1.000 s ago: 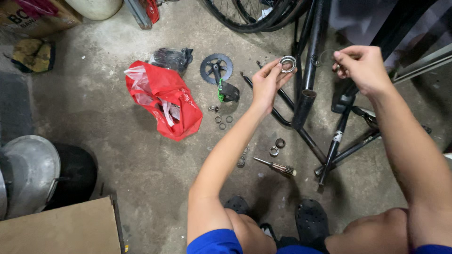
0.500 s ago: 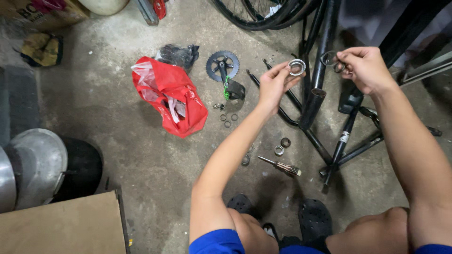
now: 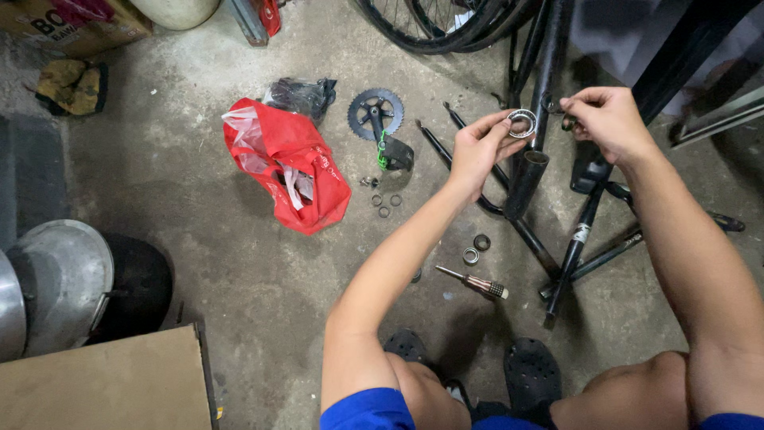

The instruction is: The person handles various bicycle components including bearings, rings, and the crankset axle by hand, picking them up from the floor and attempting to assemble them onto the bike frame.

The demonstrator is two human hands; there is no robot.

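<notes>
Pinching a silver ring (image 3: 523, 123) face-up in left hand (image 3: 480, 146), right hand (image 3: 609, 121) beside

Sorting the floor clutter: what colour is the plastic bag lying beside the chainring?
Red, with clear plastic showing inside; the plastic bag shows best in the head view, left of the chainring.

To your left on the concrete floor (image 3: 191, 135) lies a crumpled red bag (image 3: 290, 163), with a black bag (image 3: 301, 95) just beyond it. Beside those you have a black chainring with its crank (image 3: 377, 118), and a few small rings (image 3: 385, 204) scattered below it. Nearer your feet sit two bearing cups (image 3: 476, 248) and a screwdriver (image 3: 471, 282). A cardboard box (image 3: 99, 386) fills the lower left corner, with a metal lid (image 3: 60, 275) over a dark bucket (image 3: 139, 288) next to it. Gloves (image 3: 73, 86) lie at the top left, and a wheel (image 3: 430, 24) stands at the top.
</notes>
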